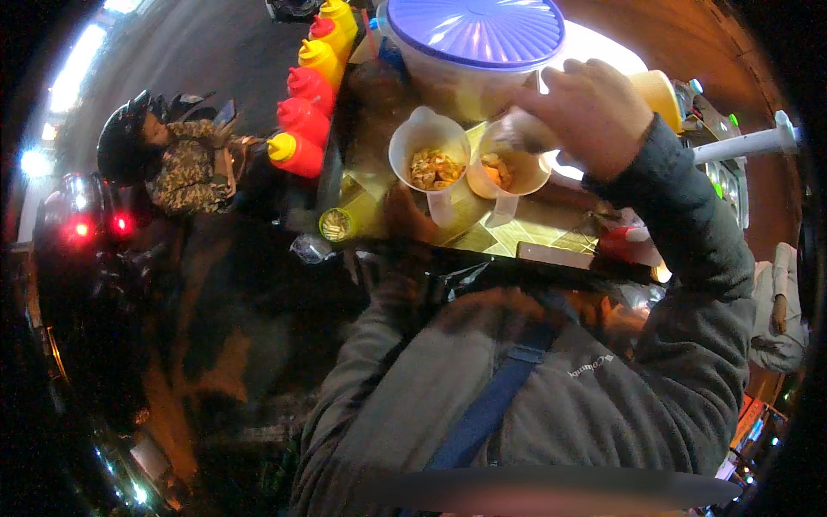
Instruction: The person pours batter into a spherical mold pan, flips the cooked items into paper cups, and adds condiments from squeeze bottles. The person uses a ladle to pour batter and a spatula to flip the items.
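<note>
Two translucent plastic measuring jugs stand side by side on the counter, the left jug and the right jug. Chopped food lies in the left one, and orange and pale pieces lie in the right one. My right hand is over the right jug's far rim, fingers bent. Something greyish and blurred beneath its fingers cannot be made out. In shadow, my left hand is beside the left jug's handle; whether it touches the jug is unclear.
Behind the jugs stands a large tub with a purple lid. Red and yellow squeeze bottles line the left edge. A small container of sticks sits at the near left corner. A person in a helmet is beyond the counter, left.
</note>
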Available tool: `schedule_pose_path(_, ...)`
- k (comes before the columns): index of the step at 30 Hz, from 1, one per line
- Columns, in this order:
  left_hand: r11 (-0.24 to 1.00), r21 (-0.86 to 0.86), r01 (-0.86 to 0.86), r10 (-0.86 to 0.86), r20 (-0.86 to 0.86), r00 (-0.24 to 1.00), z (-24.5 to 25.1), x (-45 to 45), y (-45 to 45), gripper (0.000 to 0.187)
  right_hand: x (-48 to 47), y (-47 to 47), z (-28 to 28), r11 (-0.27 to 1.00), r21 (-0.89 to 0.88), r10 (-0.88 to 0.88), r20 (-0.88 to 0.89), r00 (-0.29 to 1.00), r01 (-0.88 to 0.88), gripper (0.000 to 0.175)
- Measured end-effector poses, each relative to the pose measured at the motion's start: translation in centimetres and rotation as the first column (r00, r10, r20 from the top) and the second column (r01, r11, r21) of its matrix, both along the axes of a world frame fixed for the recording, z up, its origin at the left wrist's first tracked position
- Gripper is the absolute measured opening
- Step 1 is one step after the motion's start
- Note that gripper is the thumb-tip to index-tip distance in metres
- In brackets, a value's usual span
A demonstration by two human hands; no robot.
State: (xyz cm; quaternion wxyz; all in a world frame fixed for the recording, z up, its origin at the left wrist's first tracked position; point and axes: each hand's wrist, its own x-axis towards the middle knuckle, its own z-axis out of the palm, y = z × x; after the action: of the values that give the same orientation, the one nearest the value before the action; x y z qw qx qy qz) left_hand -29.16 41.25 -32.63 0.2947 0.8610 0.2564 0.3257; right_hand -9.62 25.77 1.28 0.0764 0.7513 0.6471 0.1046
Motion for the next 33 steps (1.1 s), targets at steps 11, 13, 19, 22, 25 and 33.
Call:
schedule_pose_path(11, 0.983, -0.176, 0.057, -0.049, 0.051, 0.997, -1.1, 0.3, 0.2, 0.068, 1.0, -1.4, -3.4, 0.958, -0.237, -0.112, 0.215, 0.970, 0.163, 0.014)
schedule_pose_path(13, 0.989, -0.117, 0.090, -0.096, -0.050, 0.994, -0.3, -0.2, 0.3, 0.066, 1.0, -1.4, -3.3, 0.945, -0.274, -0.121, 0.213, 0.970, 0.178, 0.013)
schedule_pose_path(19, 0.996, -0.033, 0.085, -0.087, -0.048, 0.995, 1.0, 0.2, 0.4, 0.068, 1.2, -1.7, -3.2, 0.963, -0.212, -0.119, 0.228, 0.966, 0.168, 0.014)
schedule_pose_path(22, 0.998, -0.009, 0.069, -0.069, -0.020, 0.997, 0.7, 0.5, 0.5, 0.067, 1.3, -1.8, -3.4, 0.967, -0.204, -0.110, 0.215, 0.970, 0.155, 0.016)
schedule_pose_path(25, 0.998, 0.023, 0.057, -0.057, 0.000, 0.998, 0.0, 0.3, 0.6, 0.066, 1.4, -1.4, -3.6, 0.952, -0.241, -0.134, 0.221, 0.966, 0.187, 0.017)
schedule_pose_path(33, 0.989, 0.134, -0.057, 0.037, 0.151, 0.988, -2.5, 0.3, 0.4, 0.063, 1.3, -1.1, -2.3, 0.954, -0.244, -0.146, 0.132, 0.980, 0.175, 0.048)
